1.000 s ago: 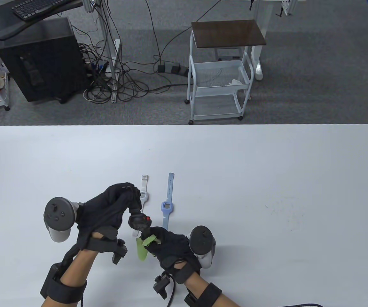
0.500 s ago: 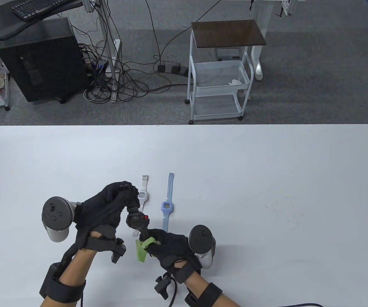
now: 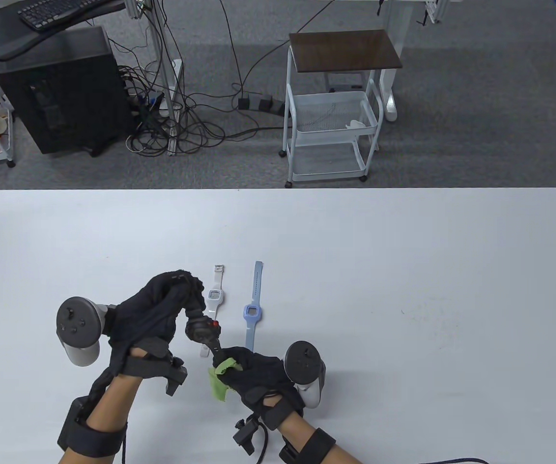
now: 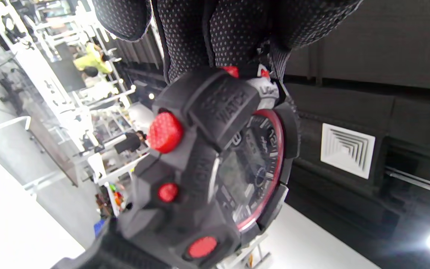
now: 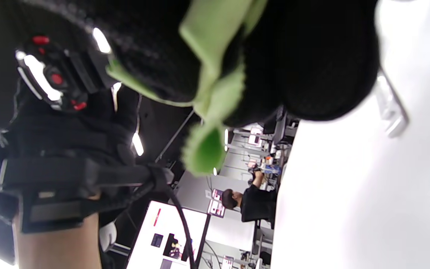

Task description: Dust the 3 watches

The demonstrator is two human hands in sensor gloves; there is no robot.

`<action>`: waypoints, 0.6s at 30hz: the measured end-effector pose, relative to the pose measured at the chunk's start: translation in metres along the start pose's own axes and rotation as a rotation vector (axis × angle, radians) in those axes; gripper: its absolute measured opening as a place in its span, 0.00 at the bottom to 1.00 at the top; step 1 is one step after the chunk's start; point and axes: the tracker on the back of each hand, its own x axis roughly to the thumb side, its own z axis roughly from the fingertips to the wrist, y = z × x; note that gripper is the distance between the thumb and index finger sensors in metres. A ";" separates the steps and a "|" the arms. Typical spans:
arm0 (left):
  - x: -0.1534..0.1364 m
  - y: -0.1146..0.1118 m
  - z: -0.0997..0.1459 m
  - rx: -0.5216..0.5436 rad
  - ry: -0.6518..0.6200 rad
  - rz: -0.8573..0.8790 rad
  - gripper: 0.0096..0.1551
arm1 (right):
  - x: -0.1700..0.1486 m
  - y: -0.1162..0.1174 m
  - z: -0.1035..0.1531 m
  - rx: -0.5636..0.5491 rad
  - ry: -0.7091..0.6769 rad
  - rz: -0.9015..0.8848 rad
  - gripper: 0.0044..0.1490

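Left hand (image 3: 154,314) grips the black watch (image 3: 203,330) by its upper strap, lifted above the bench (image 3: 403,290). Right hand (image 3: 253,372) pinches the green cloth (image 3: 219,379) around the lower strap. White watch (image 3: 215,295) and blue watch (image 3: 251,309) lie flat just beyond.

The watch (image 3: 204,330) held in the left-hand fingers (image 3: 192,295) is black with red buttons and a red ring round its dark dial. The gloves on the left hand (image 3: 154,314) and right hand (image 3: 253,374) are black, their fabric dotted with fine pale specks. The cloth (image 3: 220,379) pinched in the right-hand fingers is bright green. Just beyond the left fingers lies a white watch (image 3: 215,295), and to its right a pale blue watch (image 3: 251,309). The table (image 3: 403,270) is plain white. The hand trackers (image 3: 77,328) are grey.
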 end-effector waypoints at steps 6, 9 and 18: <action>0.000 0.001 0.001 0.019 -0.006 -0.011 0.22 | 0.002 0.000 0.000 0.010 -0.008 0.033 0.28; 0.000 0.001 0.001 0.027 -0.008 -0.012 0.22 | 0.002 -0.001 0.000 0.002 -0.008 0.032 0.28; -0.001 0.006 0.002 0.047 -0.003 -0.012 0.22 | 0.004 -0.005 0.001 0.004 0.008 0.107 0.30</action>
